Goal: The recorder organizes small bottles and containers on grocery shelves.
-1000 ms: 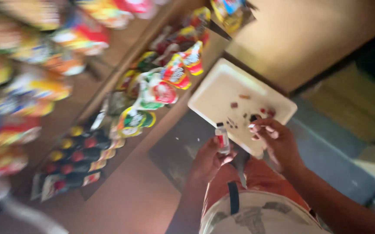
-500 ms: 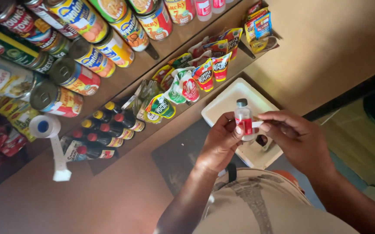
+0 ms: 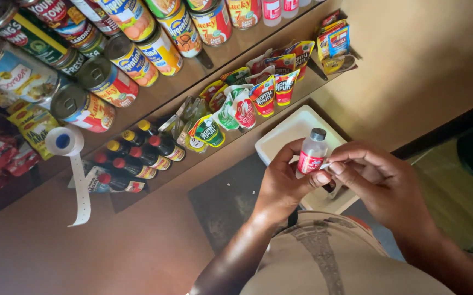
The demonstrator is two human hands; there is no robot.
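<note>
Left grip (image 3: 285, 183) closed round small bottle (image 3: 311, 153), right fingertips (image 3: 337, 166) touching label

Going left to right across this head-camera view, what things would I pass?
Roll of white tape → dark bottles with red and yellow caps → colourful sachets → left hand → small bottle → right hand.

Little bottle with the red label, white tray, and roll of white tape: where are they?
Little bottle (image 3: 311, 154): head view, on its red label.
White tray (image 3: 283, 136): head view, on its bare upper-left part.
Roll of white tape (image 3: 64, 141): head view, on the round roll.
</note>
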